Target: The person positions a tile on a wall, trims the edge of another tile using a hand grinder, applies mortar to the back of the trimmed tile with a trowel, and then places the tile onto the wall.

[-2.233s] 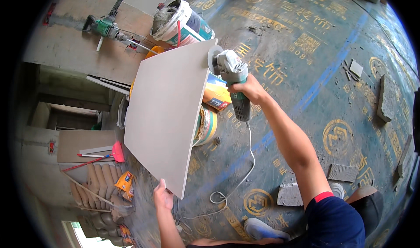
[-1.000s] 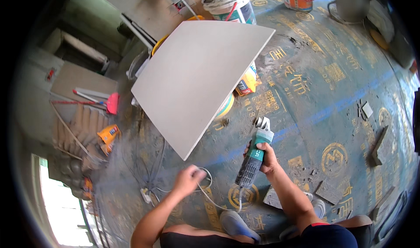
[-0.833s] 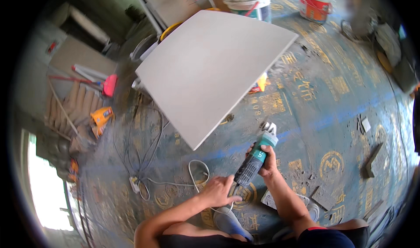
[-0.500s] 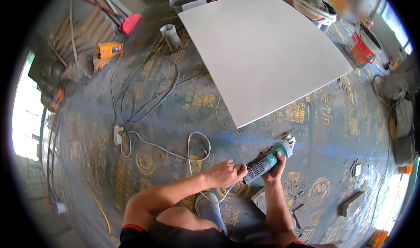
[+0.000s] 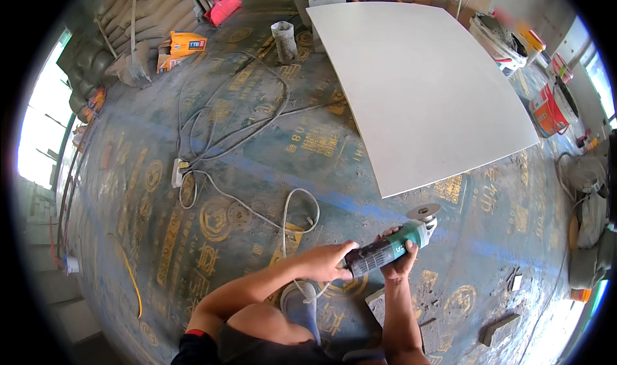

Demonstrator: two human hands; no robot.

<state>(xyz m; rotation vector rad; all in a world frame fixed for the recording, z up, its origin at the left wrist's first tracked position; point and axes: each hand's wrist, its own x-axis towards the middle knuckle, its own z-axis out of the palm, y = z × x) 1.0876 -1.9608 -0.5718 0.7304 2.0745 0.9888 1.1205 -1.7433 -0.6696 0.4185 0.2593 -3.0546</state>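
I hold a green and black angle grinder (image 5: pixel 385 248) above the floor, its cutting disc (image 5: pixel 424 211) pointing away to the right. My right hand (image 5: pixel 400 266) is closed around its green front body, from underneath. At the black rear end, my left hand (image 5: pixel 326 262) is closed, with the thumb on top and the other fingers partly hidden. A pale power cord (image 5: pixel 285 220) loops across the floor and passes below my left hand. Beyond the disc, a large white tile or board (image 5: pixel 430 95) lies raised above the floor, its near corner pointing toward me.
A white power strip (image 5: pixel 177 173) and coiled grey cable lie left. Broken tile pieces (image 5: pixel 501 329) are near my right arm. Buckets (image 5: pixel 549 109) stand far right. Stacked sacks, an orange bag (image 5: pixel 182 45) and a red dustpan (image 5: pixel 223 10) are far left.
The view has shifted, so the board and floor items sit further right. The grinder has rolled, showing more of its disc's flat face. My left hand has come up against its rear end.
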